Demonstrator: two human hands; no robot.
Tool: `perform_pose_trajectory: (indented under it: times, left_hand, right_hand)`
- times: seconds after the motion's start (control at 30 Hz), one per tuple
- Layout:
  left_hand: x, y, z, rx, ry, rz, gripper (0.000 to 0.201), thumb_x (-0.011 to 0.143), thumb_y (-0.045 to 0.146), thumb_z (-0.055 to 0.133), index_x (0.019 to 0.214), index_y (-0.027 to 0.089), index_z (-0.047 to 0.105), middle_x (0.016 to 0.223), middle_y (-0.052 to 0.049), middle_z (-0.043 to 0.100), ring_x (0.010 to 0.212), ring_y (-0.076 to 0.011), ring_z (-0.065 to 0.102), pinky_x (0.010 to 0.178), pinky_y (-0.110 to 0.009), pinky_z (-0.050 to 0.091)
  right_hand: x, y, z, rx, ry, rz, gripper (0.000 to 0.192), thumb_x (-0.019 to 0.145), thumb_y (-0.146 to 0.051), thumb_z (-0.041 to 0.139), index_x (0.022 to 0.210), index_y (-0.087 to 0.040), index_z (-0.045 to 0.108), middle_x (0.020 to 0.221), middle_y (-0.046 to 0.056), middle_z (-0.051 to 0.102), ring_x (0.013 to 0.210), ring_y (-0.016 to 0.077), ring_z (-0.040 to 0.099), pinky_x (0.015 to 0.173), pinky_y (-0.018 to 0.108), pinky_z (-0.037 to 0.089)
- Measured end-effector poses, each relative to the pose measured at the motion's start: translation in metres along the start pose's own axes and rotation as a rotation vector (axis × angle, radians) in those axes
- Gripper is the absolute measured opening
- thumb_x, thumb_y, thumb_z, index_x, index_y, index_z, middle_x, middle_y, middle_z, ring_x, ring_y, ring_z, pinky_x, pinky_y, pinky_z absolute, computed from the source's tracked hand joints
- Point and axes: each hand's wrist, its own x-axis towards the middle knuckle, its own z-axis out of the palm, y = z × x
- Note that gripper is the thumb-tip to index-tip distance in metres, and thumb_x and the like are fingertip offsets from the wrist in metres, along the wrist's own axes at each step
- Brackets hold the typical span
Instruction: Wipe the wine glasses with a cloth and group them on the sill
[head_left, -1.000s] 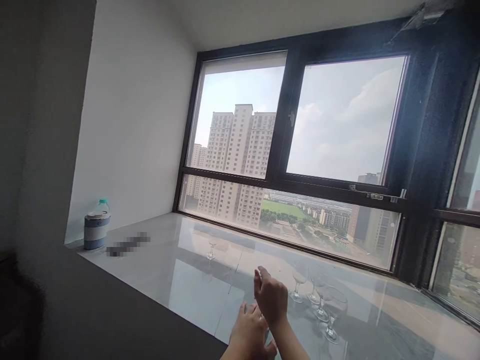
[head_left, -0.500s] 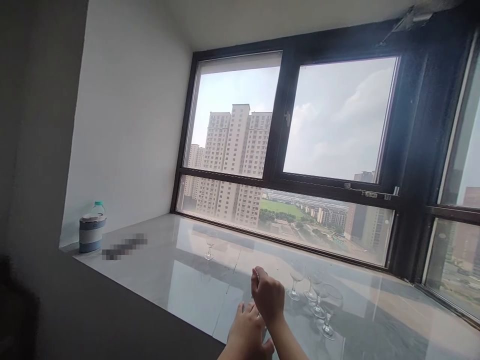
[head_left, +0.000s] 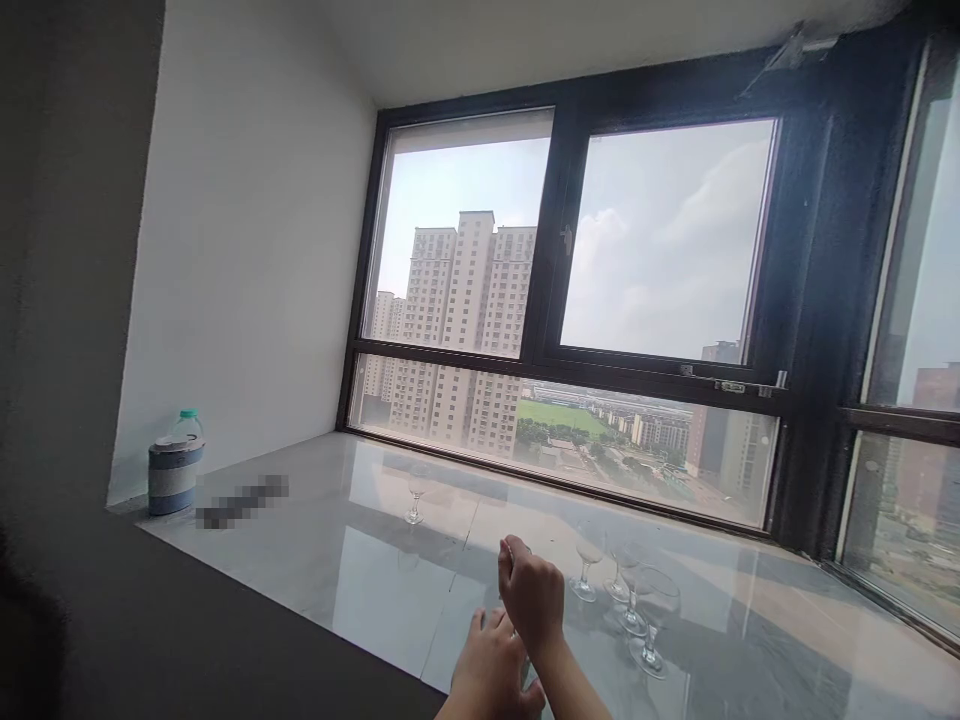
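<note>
**Two hands over a polished ledge of stemmed glasses by a high window**

A glossy pale grey marble tabletop runs along the foot of a large black-framed window, which looks out on pale tower blocks and a hazy sky.

Both hands sit at the near edge of this tabletop, low in the view. The right hand is raised with its fingers curled inward in a loose fist; a sliver of clear glass seems to show at its fingertips, but whether it grips anything cannot be told. The left hand lies just below and to the left of the right hand, touching or nearly touching it, its fingers bent; what it holds, if anything, is hidden.

Just to the right of the right hand stands a close group of clear stemmed wine glasses, all upright on the tabletop. The nearest and largest clear wine glass stands at the group's front right.

A single small clear stemmed glass stands alone, upright, well apart from the group, further left and nearer the window.

At the far left end of the tabletop, against the white side wall, stands a grey and blue banded cylindrical container, with a clear plastic bottle with a green cap just behind it. A blurred dark strip lies on the tabletop beside the container.
</note>
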Motion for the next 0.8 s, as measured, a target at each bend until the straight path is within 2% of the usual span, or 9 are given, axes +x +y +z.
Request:
perform_pose_trajectory:
  times: [0.8]
  left_hand:
    - [-0.0029, 0.0046, -0.0044, -0.016, -0.003, -0.017, 0.06, 0.076, 0.048, 0.049, 0.133, 0.028, 0.049, 0.135, -0.01, 0.052, 0.124, -0.0314, 0.042, 0.11, -0.057, 0.021]
  right_hand:
    - [-0.0017, -0.0008, 0.0011, 0.013, 0.029, 0.002, 0.028, 0.096, -0.03, 0.041, 0.087, -0.021, 0.067, 0.056, 0.002, 0.065, 0.048, 0.0144, 0.06, 0.049, 0.025, 0.02]
